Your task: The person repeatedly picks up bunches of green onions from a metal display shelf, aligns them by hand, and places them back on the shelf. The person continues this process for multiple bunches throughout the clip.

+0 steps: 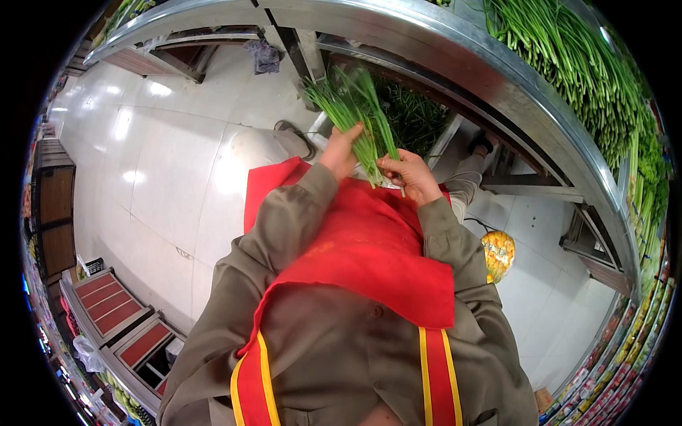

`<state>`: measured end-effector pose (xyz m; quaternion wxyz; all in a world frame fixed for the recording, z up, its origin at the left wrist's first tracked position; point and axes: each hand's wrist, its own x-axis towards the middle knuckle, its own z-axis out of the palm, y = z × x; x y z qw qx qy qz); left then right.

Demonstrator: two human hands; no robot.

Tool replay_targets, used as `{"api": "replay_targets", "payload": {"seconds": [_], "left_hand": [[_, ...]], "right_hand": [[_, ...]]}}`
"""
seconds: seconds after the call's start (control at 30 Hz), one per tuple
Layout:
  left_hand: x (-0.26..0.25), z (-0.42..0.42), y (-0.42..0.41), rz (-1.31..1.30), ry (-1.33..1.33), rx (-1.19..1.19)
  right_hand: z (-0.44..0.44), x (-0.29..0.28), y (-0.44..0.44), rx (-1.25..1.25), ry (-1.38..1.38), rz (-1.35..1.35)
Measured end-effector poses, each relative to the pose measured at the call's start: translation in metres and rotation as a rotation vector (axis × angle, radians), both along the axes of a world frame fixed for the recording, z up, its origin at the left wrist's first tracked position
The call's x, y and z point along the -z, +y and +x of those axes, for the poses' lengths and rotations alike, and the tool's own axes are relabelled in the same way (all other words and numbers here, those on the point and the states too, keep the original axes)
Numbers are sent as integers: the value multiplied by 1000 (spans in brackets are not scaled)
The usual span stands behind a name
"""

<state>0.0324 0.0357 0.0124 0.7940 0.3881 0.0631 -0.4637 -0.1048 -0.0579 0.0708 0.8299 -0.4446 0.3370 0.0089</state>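
A bunch of long thin green stalks [337, 109], like chives or scallions, is gripped in my left hand [341, 150]. Its pale cut ends point towards my body and its tips spread away from me. Between the thumb and fingers of my right hand [410, 171] is a smaller bundle of the same stalks [379, 114], angled beside the first. Some yellowish stalks show between the two. Just beyond and below both hands stands a pale-rimmed box [446, 137] with a heap of dark green leaves [418, 120] in it.
A curved metal display counter [458, 45] runs ahead and to my right, bearing piled green stalks [575, 69]. A grey cloth [264, 56] lies near its leg. Beside my right arm is a round orange-and-yellow patterned stool or container [498, 255]. Red-panelled stands [109, 301] are behind left.
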Motion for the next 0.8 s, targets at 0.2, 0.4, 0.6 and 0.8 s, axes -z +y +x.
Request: {"api": "replay_targets", "payload": {"seconds": [0.2,0.4,0.6,0.8], "left_hand": [[7,2,4,-9,-29,-33],[3,3,12,5,-82,15],[-9,6,17,-65,-93,114],[-15,8,21,-101,-88,202]], "right_hand": [[1,17,9,-90,-9,-370],[-1,15,-4,-18,70,-183],[-2,16,-7,85,20,-40],[-3,24,-13,240,-22,-55]]}}
